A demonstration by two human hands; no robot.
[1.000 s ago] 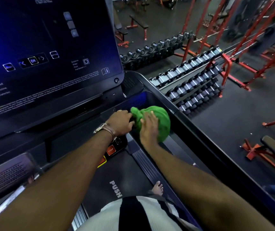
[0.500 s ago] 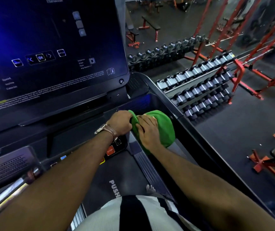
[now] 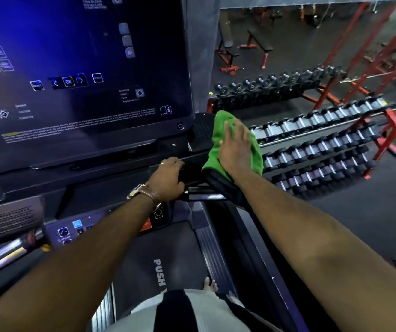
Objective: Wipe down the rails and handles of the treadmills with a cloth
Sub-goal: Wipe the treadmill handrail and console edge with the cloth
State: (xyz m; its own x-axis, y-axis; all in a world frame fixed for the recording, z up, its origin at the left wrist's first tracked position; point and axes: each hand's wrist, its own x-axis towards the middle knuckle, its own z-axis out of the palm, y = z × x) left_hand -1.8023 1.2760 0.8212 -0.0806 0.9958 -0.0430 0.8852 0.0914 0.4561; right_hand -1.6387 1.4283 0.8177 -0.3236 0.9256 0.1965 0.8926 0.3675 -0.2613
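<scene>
Cloth (image 3: 236, 149), green, now lies higher up the treadmill's right rail (image 3: 225, 185) than half a second ago, by the console (image 3: 84, 80) corner. Right hand (image 3: 236, 147) presses it flat, fingers straight. Left hand (image 3: 168, 178) grips the front handle (image 3: 204, 189), as before.

My right hand (image 3: 236, 149) has slid the green cloth (image 3: 218, 144) up out of the tray to the top corner of the right rail (image 3: 223, 185), fingers (image 3: 230, 128) now flattened on it. My left hand (image 3: 168, 178) has shifted to grip the black handle (image 3: 204, 189) just beside it.
</scene>
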